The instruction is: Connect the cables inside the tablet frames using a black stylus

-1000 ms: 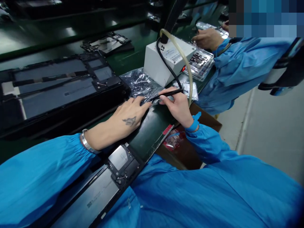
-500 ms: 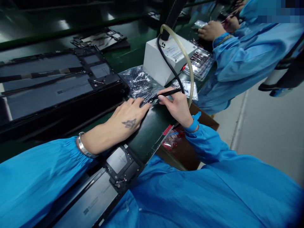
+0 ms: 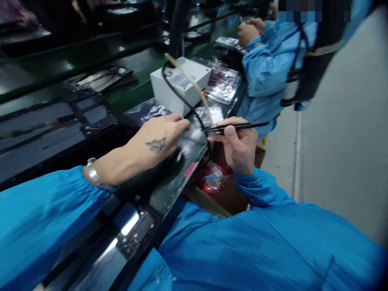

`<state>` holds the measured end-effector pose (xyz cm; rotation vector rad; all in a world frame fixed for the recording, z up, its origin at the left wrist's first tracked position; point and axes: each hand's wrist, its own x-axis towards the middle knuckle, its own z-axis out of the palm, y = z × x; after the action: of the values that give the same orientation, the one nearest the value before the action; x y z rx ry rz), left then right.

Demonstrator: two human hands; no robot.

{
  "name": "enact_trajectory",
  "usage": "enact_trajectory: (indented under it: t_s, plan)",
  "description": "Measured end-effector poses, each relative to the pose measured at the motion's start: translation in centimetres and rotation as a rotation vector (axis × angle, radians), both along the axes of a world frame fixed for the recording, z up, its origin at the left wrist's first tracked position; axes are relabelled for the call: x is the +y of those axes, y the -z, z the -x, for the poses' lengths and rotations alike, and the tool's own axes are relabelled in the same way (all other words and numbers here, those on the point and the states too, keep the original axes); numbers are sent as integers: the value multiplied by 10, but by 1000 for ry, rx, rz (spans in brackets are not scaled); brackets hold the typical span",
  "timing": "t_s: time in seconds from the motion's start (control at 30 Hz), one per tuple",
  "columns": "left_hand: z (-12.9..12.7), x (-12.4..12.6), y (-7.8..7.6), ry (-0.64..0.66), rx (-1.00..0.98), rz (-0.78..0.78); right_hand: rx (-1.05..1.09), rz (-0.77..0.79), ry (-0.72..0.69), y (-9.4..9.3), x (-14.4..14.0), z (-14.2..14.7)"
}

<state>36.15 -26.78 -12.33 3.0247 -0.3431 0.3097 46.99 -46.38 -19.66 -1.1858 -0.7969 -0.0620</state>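
Observation:
My right hand (image 3: pixel 241 147) is closed around black tweezers (image 3: pixel 236 126), their thin tip pointing left toward my other hand. My left hand (image 3: pixel 157 139), back upward and fingers curled in, is over the bench beside a clear plastic bag (image 3: pixel 148 111). Its fingertips are hidden, so what they pinch, if anything, does not show. Below my left forearm lies an opened tablet-like device (image 3: pixel 133 230), with silver panels and dark inner parts.
Behind my hands stands a white box (image 3: pixel 182 83) with a dark cable and a pale hose (image 3: pixel 189 79). Stacked dark device housings (image 3: pixel 60 137) lie left. A cardboard box (image 3: pixel 221 202) with red packets sits below the bench edge. A co-worker's hands (image 3: pixel 250 32) are beyond.
My right hand has lifted away from the bag and turned, drawing the tweezers back to the right. My left hand has curled its fingers and come off the bag. The view has shifted.

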Motion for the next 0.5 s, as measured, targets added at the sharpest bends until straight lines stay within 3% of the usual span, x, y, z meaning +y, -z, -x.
enact_trajectory:
  t_s: [0.07, 0.13, 0.23, 0.3, 0.37, 0.43, 0.5]
  plan:
    - [-43, -30, 6, 103, 42, 175, -149, -31, 160, 2, -30, -6]
    - [-84, -70, 15, 130, 168, 523, -276, -46, 384, 9, -59, -15]
    - [-126, -132, 23, 124, 423, 1140, -95, -165, 556, 23, -93, -40]
    - [-138, -164, 23, 177, 536, 1385, 100, -238, 496, 33, -108, -65]
    - [-138, -182, 19, 195, 589, 1486, 182, -247, 379, 44, -119, -92]
    - [-124, -182, 14, 162, 592, 1516, 235, -271, 276, 51, -127, -114]
    - [-96, -164, 7, 129, 549, 1483, 315, -325, 205, 52, -132, -124]
